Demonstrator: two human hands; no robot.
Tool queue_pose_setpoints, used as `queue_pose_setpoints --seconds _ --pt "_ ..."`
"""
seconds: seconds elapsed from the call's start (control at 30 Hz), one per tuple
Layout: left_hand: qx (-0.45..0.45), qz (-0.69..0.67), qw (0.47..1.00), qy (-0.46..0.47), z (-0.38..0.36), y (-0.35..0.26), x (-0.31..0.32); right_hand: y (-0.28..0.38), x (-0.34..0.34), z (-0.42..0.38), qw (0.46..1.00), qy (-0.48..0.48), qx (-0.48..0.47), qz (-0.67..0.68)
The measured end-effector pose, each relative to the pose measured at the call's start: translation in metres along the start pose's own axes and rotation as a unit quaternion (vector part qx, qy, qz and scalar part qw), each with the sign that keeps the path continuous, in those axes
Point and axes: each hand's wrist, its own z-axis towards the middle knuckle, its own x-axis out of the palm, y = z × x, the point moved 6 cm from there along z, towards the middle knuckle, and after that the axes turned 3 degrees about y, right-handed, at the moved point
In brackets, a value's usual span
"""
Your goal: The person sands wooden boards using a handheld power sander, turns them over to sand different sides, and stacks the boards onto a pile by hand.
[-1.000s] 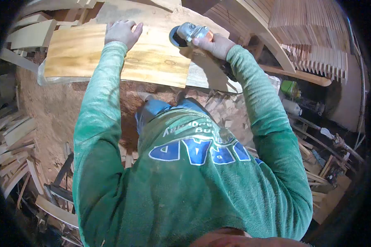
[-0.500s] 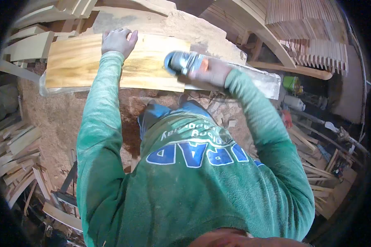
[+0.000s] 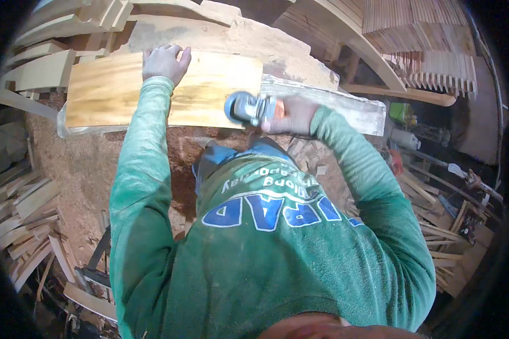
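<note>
A wide yellowish wooden board [image 3: 209,90] lies flat on a grey, dusty bench slab [image 3: 345,108]. My left hand [image 3: 166,63] rests on the board's far edge, left of its middle, with the thumb apart from the fingers. Wrapped round a blue-grey power sander [image 3: 247,108] with an orange part is my right hand [image 3: 291,114]. The sander's round head is at the board's near right corner. Motion blurs the tool and the hand a little.
Curved wooden pieces [image 3: 45,70] are stacked at the left, and thin slats [image 3: 418,34] at the upper right. Offcuts [image 3: 34,226] lie at the lower left. A green container [image 3: 399,112] stands right of the bench. Sawdust covers the ground.
My right hand and the sander have moved toward my body, from the board's right part to its near right corner. My left hand stays on the board, which appears slightly lower in view.
</note>
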Motion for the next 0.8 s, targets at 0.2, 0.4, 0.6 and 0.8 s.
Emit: queue_pose_setpoints --seconds 0.2,0.4,0.6,0.8 --pt "-0.008 0.024 0.999 0.031 0.001 -0.002 0.001 -0.024 -0.084 0.050 0.984 -0.141 0.100 -0.041" --pt "-0.007 0.017 1.000 0.017 0.001 0.000 0.000 -0.005 0.011 0.035 0.999 0.022 0.011 -0.047" --pt "0.028 -0.004 0.999 -0.033 -0.002 -0.001 0.005 -0.020 -0.050 0.023 0.990 -0.134 -0.011 -0.041" --pt "0.099 0.014 0.988 0.114 0.018 -0.032 0.013 -0.106 -0.084 -0.020 0.936 -0.328 0.104 0.072"
